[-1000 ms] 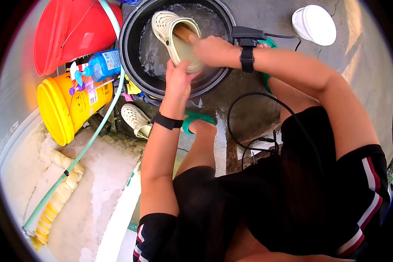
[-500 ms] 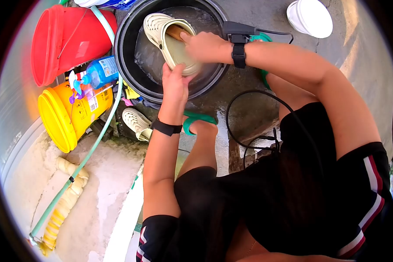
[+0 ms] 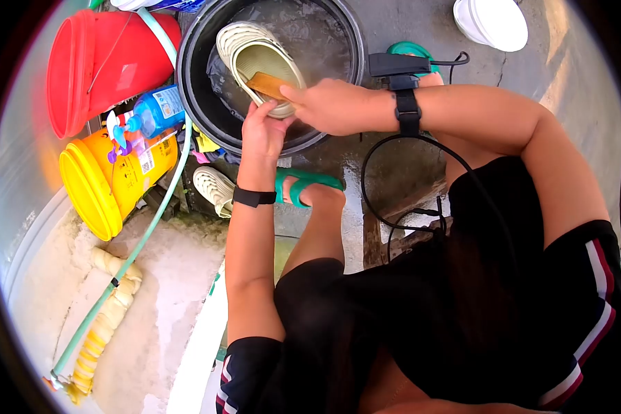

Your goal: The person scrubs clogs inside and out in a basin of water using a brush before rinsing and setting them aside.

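A cream clog (image 3: 259, 55) is held over a black tub (image 3: 188, 76) of cloudy water, its opening facing up. My left hand (image 3: 264, 130) grips the clog by its heel end, fingers closed round the rim. In my right hand (image 3: 331, 105) is a wooden-backed brush (image 3: 268, 85), pressed inside the clog near the heel; its bristles are hidden. The matching cream clog (image 3: 214, 190) lies on the ground left of my left wrist.
At the left are a red bucket (image 3: 96, 72), a yellow bucket (image 3: 93, 186) and a blue pump bottle (image 3: 159, 112). A green hose (image 3: 148, 231) runs past them. A white bucket (image 3: 497, 24) stands at upper right. A black cable (image 3: 363, 186) loops near my knees.
My right hand has drawn the brush from the toe end back toward the heel. The clog has shifted slightly left, still in my left hand.
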### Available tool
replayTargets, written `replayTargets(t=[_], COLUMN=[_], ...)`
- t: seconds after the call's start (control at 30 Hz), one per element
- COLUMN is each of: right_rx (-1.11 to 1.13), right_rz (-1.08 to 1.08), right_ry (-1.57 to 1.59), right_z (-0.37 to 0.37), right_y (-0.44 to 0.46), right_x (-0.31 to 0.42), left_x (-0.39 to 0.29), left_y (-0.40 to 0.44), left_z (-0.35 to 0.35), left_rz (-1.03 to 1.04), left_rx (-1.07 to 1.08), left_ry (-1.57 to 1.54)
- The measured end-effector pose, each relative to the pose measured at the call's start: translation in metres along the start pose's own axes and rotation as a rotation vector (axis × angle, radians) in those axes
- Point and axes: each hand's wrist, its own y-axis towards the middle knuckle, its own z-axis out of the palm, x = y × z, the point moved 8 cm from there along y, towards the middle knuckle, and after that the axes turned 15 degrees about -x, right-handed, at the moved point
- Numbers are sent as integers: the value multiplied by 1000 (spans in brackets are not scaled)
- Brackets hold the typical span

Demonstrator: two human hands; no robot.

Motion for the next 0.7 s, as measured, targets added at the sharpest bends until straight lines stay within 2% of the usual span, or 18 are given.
replayTargets(t=[0.07, 0.23, 0.27, 0.33, 0.4, 0.43, 0.57, 0.7], right_rx=[79, 36, 124, 256, 269, 224, 144, 218], right_rz=[-25, 106, 264, 424, 456, 388, 462, 370], right_ry=[104, -78, 5, 137, 213, 175, 108, 189], right_z=[-14, -11, -8, -6, -15, -14, 3, -5], right_y=[-10, 14, 13, -4, -26, -22, 31, 0], right_x=[19, -26, -38, -22, 5, -1, -46, 2], left_x=[-3, -3, -1, 1, 2, 0, -1, -2], left_y=[3, -2, -2, 1, -2, -6, -2, 0], left_z=[-6, 8, 8, 12, 6, 8, 21, 6], left_rz=[-59, 92, 98, 111, 139, 149, 142, 90], left_rx=[87, -98, -106, -106, -142, -147, -134, -152], left_ry=[-57, 58, 67, 87, 99, 96, 67, 44])
